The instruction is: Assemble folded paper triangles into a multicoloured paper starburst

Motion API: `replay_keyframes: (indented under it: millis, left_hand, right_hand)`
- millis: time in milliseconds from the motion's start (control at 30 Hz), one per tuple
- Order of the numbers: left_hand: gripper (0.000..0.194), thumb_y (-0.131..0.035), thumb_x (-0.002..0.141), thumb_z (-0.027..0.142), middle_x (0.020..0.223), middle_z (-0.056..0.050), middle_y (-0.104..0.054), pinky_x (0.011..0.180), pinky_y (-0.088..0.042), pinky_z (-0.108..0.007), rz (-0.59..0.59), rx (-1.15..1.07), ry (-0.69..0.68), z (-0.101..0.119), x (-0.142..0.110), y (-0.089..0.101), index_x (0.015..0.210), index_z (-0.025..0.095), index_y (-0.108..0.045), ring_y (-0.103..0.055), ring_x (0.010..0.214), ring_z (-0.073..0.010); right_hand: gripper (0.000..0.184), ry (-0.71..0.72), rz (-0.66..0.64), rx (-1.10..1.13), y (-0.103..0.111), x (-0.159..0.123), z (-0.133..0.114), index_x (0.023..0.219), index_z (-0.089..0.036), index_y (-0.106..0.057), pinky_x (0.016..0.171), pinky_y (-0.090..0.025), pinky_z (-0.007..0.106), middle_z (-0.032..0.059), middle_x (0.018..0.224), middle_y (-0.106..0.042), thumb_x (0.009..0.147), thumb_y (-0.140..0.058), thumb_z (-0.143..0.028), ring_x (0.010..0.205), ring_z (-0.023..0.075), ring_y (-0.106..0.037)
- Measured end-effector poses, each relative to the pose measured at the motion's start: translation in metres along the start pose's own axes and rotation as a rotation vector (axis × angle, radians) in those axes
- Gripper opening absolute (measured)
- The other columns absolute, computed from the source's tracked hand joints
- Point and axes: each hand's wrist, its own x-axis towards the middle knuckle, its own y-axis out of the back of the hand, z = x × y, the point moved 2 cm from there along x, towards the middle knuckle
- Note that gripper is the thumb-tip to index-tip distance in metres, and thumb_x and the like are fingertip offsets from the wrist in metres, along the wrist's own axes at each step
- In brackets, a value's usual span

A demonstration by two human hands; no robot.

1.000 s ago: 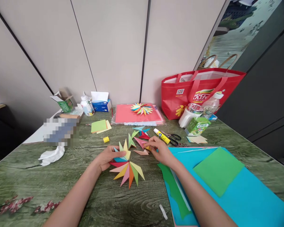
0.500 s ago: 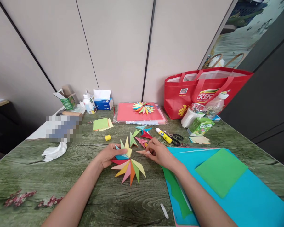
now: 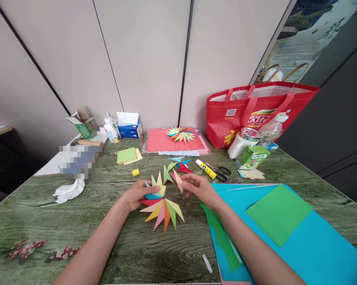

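Observation:
My left hand is closed on the left edge of a multicoloured folded-paper star, with its thumb over the pale yellow and blue points. The star has a gap on its upper right side. Between the thumb and fingers of my right hand is a pale pink folded paper piece, held upright just right of the star and apart from it. Right behind it lie a green folded piece, a red one and a blue one.
A glue stick and scissors lie beyond my right hand; the yellow cap is off to the left. A finished star rests on a red paper pack. Blue sheets cover the right. A red bag stands behind.
My right hand has turned the pale pink piece from lying nearly level to upright and shifted slightly. The left hand and the star have stayed almost in place.

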Motion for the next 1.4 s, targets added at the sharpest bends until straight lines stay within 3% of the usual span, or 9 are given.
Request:
replay_keyframes:
  millis: [200, 533, 733, 833, 967, 1067, 1233, 1333, 1400]
  left_hand:
    - [0.026, -0.080, 0.048, 0.021, 0.062, -0.008, -0.069, 0.052, -0.049, -0.023, 0.001, 0.007, 0.003, 0.000, 0.000, -0.001, 0.066, 0.009, -0.064, -0.062, 0.051, -0.0135]
    - [0.025, -0.080, 0.048, 0.019, 0.062, -0.008, -0.070, 0.053, -0.049, -0.023, -0.004, -0.002, 0.005, 0.000, 0.000, -0.002, 0.065, 0.010, -0.064, -0.062, 0.051, -0.0139]
    - [0.026, -0.080, 0.046, 0.020, 0.060, -0.008, -0.069, 0.050, -0.048, -0.022, 0.006, 0.000, 0.000, 0.000, -0.001, -0.002, 0.064, 0.009, -0.064, -0.061, 0.049, -0.0136]
    - [0.026, -0.080, 0.046, 0.020, 0.060, -0.007, -0.069, 0.050, -0.048, -0.023, 0.004, -0.004, 0.005, 0.001, -0.001, -0.003, 0.064, 0.010, -0.064, -0.061, 0.049, -0.0142]
    - [0.025, -0.080, 0.046, 0.020, 0.057, -0.006, -0.068, 0.050, -0.048, -0.022, 0.016, 0.004, 0.010, 0.002, -0.002, -0.004, 0.062, 0.010, -0.064, -0.060, 0.047, -0.0130]
    - [0.024, -0.080, 0.047, 0.020, 0.058, -0.006, -0.069, 0.052, -0.048, -0.023, 0.018, -0.001, 0.018, 0.002, -0.002, -0.003, 0.063, 0.011, -0.064, -0.061, 0.049, -0.0134]
    - [0.027, -0.081, 0.045, 0.019, 0.056, -0.006, -0.068, 0.051, -0.049, -0.023, 0.025, -0.031, 0.011, 0.000, 0.000, 0.000, 0.064, 0.010, -0.064, -0.061, 0.049, -0.0135]
    - [0.028, -0.081, 0.044, 0.019, 0.055, -0.005, -0.067, 0.050, -0.048, -0.022, 0.025, -0.039, 0.002, -0.002, 0.002, 0.002, 0.063, 0.009, -0.063, -0.060, 0.048, -0.0131]
    - [0.028, -0.081, 0.044, 0.020, 0.055, -0.005, -0.067, 0.049, -0.048, -0.022, 0.022, -0.040, 0.001, -0.003, 0.003, 0.003, 0.062, 0.010, -0.062, -0.060, 0.047, -0.0128]
  right_hand:
    - [0.029, -0.020, -0.007, 0.102, 0.006, -0.001, -0.002, 0.089, -0.017, -0.061, 0.051, -0.044, 0.021, -0.0002, 0.072, -0.060, 0.071, -0.060, -0.040, 0.063, 0.0107, -0.054]
    - [0.036, -0.064, -0.057, -0.130, 0.002, 0.001, 0.008, 0.089, -0.015, -0.062, 0.049, -0.046, 0.021, 0.0015, 0.069, -0.064, 0.072, -0.056, -0.047, 0.056, 0.0105, -0.058]
    - [0.039, -0.084, -0.043, -0.082, 0.002, 0.002, 0.011, 0.091, -0.015, -0.063, 0.058, -0.052, 0.027, 0.0088, 0.090, -0.067, 0.074, -0.054, -0.048, 0.072, 0.0158, -0.065]
    - [0.037, -0.028, 0.044, -0.058, 0.005, 0.003, 0.008, 0.087, -0.015, -0.064, 0.057, -0.052, 0.029, 0.0087, 0.087, -0.068, 0.071, -0.057, -0.048, 0.070, 0.0173, -0.065]
    - [0.030, 0.126, 0.307, -0.099, 0.012, 0.005, 0.009, 0.083, -0.017, -0.063, 0.056, -0.051, 0.030, 0.0058, 0.075, -0.068, 0.072, -0.057, -0.044, 0.064, 0.0173, -0.062]
    - [0.023, 0.246, 0.405, -0.237, 0.011, 0.004, 0.012, 0.086, -0.019, -0.063, 0.064, -0.051, 0.031, 0.0059, 0.080, -0.066, 0.075, -0.056, -0.038, 0.072, 0.0186, -0.062]
    - [0.020, 0.456, 0.340, -0.521, 0.001, 0.010, 0.005, 0.089, -0.020, -0.063, 0.073, -0.048, 0.031, 0.0065, 0.091, -0.063, 0.082, -0.044, -0.022, 0.086, 0.0182, -0.058]
    - [0.025, 0.472, 0.239, -0.789, 0.000, 0.031, -0.004, 0.090, -0.019, -0.062, 0.080, -0.044, 0.031, 0.0068, 0.095, -0.063, 0.081, -0.040, -0.011, 0.091, 0.0176, -0.056]
    - [0.028, 0.377, 0.133, -1.067, -0.002, 0.052, -0.007, 0.092, -0.016, -0.062, 0.083, -0.042, 0.030, 0.0079, 0.095, -0.063, 0.078, -0.040, -0.005, 0.093, 0.0183, -0.055]
